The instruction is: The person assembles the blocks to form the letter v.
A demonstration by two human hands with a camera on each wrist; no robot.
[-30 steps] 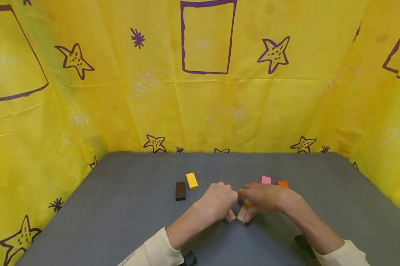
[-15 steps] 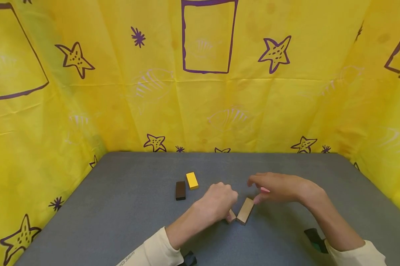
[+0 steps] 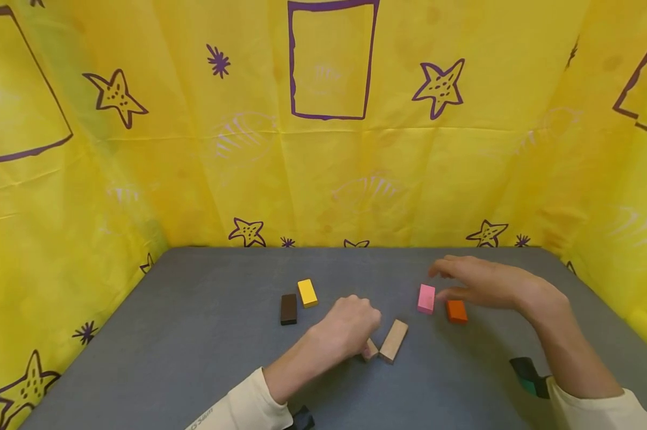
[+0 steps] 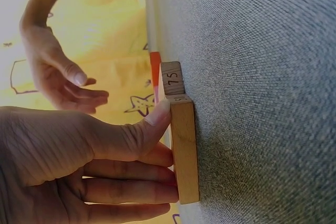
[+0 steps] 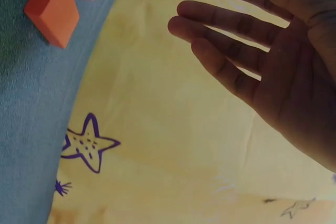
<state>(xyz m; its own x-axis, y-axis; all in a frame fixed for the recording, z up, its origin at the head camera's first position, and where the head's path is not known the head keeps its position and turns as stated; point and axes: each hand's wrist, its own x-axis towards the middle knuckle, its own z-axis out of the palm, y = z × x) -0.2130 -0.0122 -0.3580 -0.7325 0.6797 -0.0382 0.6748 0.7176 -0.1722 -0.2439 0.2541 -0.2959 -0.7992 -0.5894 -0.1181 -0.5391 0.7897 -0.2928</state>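
Note:
My left hand [image 3: 347,322] holds a plain wooden block [image 4: 186,150] lying on the table, its thumb at one end and its fingers along the side. A second plain wooden block [image 3: 394,341] lies at an angle to it, their near corners meeting; the left wrist view shows a number printed on its end. Over the right part of the table my right hand [image 3: 479,283] hovers with loosely spread fingers and nothing in its grasp. Below and beside it are a pink block [image 3: 426,298] and an orange block [image 3: 456,312].
Left of my left hand lie a yellow block [image 3: 307,293] and a dark brown block [image 3: 288,309]. The grey table [image 3: 210,358] is bordered at the back and sides by a yellow cloth [image 3: 194,179] with purple drawings.
My right hand has let go of the second wooden block and moved up and to the right, uncovering the pink and orange blocks. The left hand stays at its block.

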